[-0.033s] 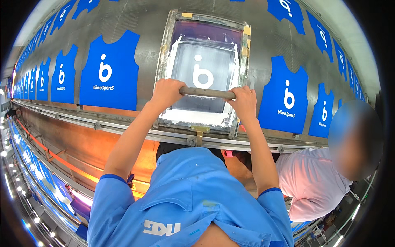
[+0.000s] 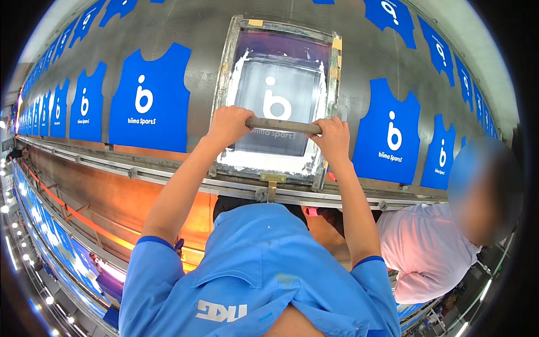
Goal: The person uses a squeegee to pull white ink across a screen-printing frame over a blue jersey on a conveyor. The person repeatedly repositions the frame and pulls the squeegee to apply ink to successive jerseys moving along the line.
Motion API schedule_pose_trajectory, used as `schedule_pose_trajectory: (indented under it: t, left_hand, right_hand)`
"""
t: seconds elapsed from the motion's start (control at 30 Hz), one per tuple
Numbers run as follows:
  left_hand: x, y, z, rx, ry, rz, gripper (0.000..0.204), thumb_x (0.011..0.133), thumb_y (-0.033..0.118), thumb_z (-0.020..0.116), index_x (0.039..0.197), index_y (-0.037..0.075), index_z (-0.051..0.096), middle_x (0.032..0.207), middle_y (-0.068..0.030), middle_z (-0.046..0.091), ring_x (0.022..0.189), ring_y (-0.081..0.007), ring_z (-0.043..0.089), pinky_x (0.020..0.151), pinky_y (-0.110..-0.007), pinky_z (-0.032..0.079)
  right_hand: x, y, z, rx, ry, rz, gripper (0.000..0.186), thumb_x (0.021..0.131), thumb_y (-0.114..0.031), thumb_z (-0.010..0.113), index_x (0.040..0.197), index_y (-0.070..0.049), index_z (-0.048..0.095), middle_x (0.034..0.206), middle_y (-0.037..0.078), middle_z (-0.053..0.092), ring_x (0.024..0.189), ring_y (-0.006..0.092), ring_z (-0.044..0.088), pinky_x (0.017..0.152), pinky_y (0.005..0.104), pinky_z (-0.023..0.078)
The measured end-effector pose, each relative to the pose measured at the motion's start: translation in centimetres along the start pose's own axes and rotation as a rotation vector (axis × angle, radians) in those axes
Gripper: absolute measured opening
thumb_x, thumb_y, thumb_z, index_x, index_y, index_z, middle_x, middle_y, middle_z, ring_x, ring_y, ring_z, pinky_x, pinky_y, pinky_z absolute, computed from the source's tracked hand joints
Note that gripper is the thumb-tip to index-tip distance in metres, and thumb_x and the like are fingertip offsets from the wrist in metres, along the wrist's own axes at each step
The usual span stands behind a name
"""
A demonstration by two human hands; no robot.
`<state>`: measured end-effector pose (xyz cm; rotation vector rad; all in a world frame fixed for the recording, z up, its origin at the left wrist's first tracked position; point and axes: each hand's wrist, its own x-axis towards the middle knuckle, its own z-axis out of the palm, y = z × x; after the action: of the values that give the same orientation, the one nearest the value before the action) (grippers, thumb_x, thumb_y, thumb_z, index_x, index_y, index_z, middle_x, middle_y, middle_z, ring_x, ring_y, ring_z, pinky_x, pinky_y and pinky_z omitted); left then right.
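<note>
A screen-printing frame point(image 2: 225, 67) lies on the metal table in front of me. White ink point(image 2: 264, 162) is smeared around the edges of its mesh, and a white round-letter design shows in the middle. Across the mesh runs a squeegee point(image 2: 283, 125) with a greyish bar. My left hand point(image 2: 229, 122) is closed around its left end, and my right hand point(image 2: 333, 135) grips the right end. Both arms reach forward, about level with each other. The bar covers part of the design's lower portion, and the squeegee's blade cannot be made out.
Blue sleeveless shirt panels point(image 2: 149, 101) with white prints lie along the long metal table point(image 2: 202, 50), left and right of the frame, with more across the far side. A metal rail point(image 2: 163, 174) edges the table near me. On the right stands a person in a pale shirt point(image 2: 426, 241).
</note>
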<state>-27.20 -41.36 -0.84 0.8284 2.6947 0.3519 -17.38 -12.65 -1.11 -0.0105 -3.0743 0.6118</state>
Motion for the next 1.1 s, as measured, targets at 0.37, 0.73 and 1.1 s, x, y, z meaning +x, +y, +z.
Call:
schedule_pose_trajectory:
  t: [0.37,0.73,1.1]
  left_hand:
    - [-7.0,0.6,3.7,-0.083,0.096,0.046,0.027,0.070,0.010,0.077,0.096,0.019,0.076,0.092,-0.0018,0.075,0.087,-0.0258,0.071,0.070,-0.043,0.048]
    - [20.2,-5.1,-6.9,-0.007,-0.030,0.024,0.042,0.070,0.033,0.084,0.108,0.017,0.078,0.096,-0.0118,0.076,0.094,-0.0317,0.072,0.085,-0.044,0.057]
    - [13.6,-3.6,-1.8,0.102,-0.132,-0.018,0.026,0.074,0.030,0.082,0.098,0.020,0.078,0.092,-0.0056,0.075,0.089,-0.0299,0.072,0.078,-0.044,0.057]
  right_hand:
    - [-6.9,-2.2,2.9,0.057,0.038,-0.021,0.031,0.062,-0.010,0.086,0.089,-0.014,0.072,0.088,0.001,0.069,0.090,0.0240,0.060,0.078,0.0394,0.043]
    - [19.3,4.9,-3.3,-0.148,-0.017,0.117,0.043,0.069,-0.042,0.088,0.086,-0.007,0.072,0.084,0.015,0.067,0.087,0.0321,0.063,0.078,0.0452,0.049]
    - [11.5,4.7,1.6,-0.031,-0.089,0.183,0.035,0.073,-0.033,0.087,0.091,-0.007,0.072,0.089,0.016,0.068,0.091,0.0346,0.062,0.079,0.0459,0.049]
